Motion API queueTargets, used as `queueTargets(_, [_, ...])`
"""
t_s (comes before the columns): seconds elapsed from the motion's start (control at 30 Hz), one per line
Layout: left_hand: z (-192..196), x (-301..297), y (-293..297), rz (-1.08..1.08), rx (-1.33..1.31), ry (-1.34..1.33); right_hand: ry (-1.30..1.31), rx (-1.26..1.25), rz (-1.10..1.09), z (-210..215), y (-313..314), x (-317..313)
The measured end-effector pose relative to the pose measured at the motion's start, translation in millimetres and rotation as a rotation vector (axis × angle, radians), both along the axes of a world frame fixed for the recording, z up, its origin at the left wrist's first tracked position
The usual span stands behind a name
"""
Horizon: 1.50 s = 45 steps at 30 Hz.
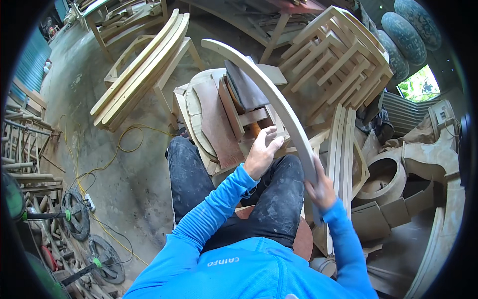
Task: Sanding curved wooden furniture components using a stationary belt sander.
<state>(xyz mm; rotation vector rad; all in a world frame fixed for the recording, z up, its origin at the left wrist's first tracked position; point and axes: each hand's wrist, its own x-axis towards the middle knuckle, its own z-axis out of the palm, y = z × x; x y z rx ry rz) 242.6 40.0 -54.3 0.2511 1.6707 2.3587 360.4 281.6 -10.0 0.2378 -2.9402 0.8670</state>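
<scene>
Head view: right hand (321,189) has its fingers wrapped around the lower end of a long curved pale wooden slat (271,97), which arcs up over a pile of brown and pale wood offcuts (224,119). Left hand (261,152), fingers spread open, rests on that pile just left of the slat. Dark trousers (189,169) below the pile.

Two hands (262,152) are showing, and one curved slat (269,94) is standing up. Three round cushions (406,37) are hanging top right.
</scene>
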Motion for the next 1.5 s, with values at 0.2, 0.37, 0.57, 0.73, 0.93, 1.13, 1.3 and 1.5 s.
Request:
queueTargets(0.2, [38.7,-15.8,31.6,-0.158,0.479,-0.517,-0.132,0.074,-0.307,115.2,47.8,199.9])
queueTargets(0.37, [56.6,9.9,49.3,0.005,0.918,-0.675,-0.069,0.295,-0.189,206.6,53.3,238.4])
queueTargets(0.57, [135.9,30.3,31.8,-0.119,0.848,-0.422,0.079,0.172,-0.42,161.7,94.6,243.9])
queueTargets(0.73, [85.8,-65.6,64.3,-0.055,0.73,-0.379,0.03,0.178,-0.401,88.3,51.6,223.9])
queueTargets(0.93, [49.5,-20.0,79.7,-0.056,0.531,-0.399,-0.199,0.204,-0.534,92.1,60.7,269.5])
queueTargets(1.13, [108.7,29.3,105.8,-0.085,0.707,-0.491,-0.217,0.463,-0.663,234.6,101.1,289.4])
queueTargets(1.3, [164.6,-14.2,80.8,-0.042,0.92,-0.461,-0.516,0.654,-0.783,406.8,50.8,198.2])
queueTargets(1.5, [186.3,-82.5,46.9,0.092,1.138,-0.29,-0.102,0.705,-0.498,469.2,80.5,128.1])
